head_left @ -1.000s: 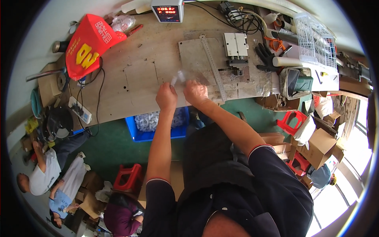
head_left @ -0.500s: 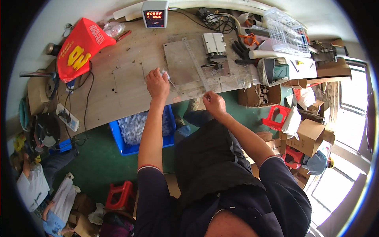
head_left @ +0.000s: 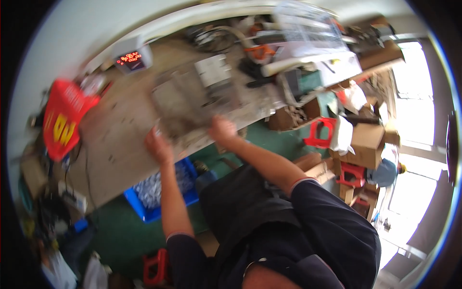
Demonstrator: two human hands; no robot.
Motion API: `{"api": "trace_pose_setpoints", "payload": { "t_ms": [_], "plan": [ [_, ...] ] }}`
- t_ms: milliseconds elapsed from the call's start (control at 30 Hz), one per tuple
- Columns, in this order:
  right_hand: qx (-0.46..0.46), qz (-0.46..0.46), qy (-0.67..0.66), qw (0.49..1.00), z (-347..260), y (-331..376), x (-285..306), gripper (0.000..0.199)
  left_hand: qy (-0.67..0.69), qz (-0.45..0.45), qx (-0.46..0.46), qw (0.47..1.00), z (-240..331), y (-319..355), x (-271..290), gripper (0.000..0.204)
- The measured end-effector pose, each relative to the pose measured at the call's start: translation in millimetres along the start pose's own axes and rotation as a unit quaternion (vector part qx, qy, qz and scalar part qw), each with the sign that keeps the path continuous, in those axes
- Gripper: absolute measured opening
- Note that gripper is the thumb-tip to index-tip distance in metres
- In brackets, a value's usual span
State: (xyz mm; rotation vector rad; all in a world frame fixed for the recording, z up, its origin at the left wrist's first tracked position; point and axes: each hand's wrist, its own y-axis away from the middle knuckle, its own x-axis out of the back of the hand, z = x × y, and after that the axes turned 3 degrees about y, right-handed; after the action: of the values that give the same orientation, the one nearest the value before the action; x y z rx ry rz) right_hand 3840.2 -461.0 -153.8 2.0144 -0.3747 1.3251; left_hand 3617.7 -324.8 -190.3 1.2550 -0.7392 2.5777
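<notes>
My left hand (head_left: pixel 159 147) is above the front part of the workbench (head_left: pixel 118 156), its fingers closed round a small whitish piece (head_left: pixel 157 129) that is too blurred to name. Farther right, my right hand (head_left: pixel 223 130) is closed at the bench's front edge; what it holds, if anything, cannot be made out. Beyond the hands lies a flat grey plate (head_left: pixel 175 98), with a pale metal block (head_left: pixel 213 71) at its far right. Below the bench edge, a blue bin (head_left: pixel 144 212) full of small whitish pieces stands between my forearms.
A box with a red digital display (head_left: pixel 131 59) stands at the back. At the left is a red bag (head_left: pixel 61 120). Cables, a black glove (head_left: pixel 252 70), a white tube and a wire rack (head_left: pixel 305 24) crowd the right end. Red stools and cartons (head_left: pixel 365 144) stand beyond.
The whole view has swung and tilted, blurring the picture; the bench and its things sit farther left. Both hands remain closed at the bench front, and the left still has the small whitish piece.
</notes>
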Motion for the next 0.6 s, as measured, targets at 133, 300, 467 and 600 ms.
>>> {"api": "trace_pose_setpoints", "payload": {
  "t_ms": [133,300,467,600],
  "plan": [
    [0.099,0.001,-0.167,0.981,36,-2,-14,0.029,-0.027,0.004,-0.019,0.999,21,-7,-2,0.03],
    [0.171,-0.128,-0.384,0.898,101,68,61,0.029,-0.079,0.001,0.004,0.997,15,-2,-2,0.031],
    [-0.055,0.03,-0.429,0.901,200,127,176,0.025,-0.126,-0.009,-0.003,0.992,12,-8,-11,0.031],
    [-0.201,0.189,-0.54,0.795,293,99,223,0.021,-0.165,-0.041,0.029,0.985,24,-9,-11,0.029]
  ]
}}
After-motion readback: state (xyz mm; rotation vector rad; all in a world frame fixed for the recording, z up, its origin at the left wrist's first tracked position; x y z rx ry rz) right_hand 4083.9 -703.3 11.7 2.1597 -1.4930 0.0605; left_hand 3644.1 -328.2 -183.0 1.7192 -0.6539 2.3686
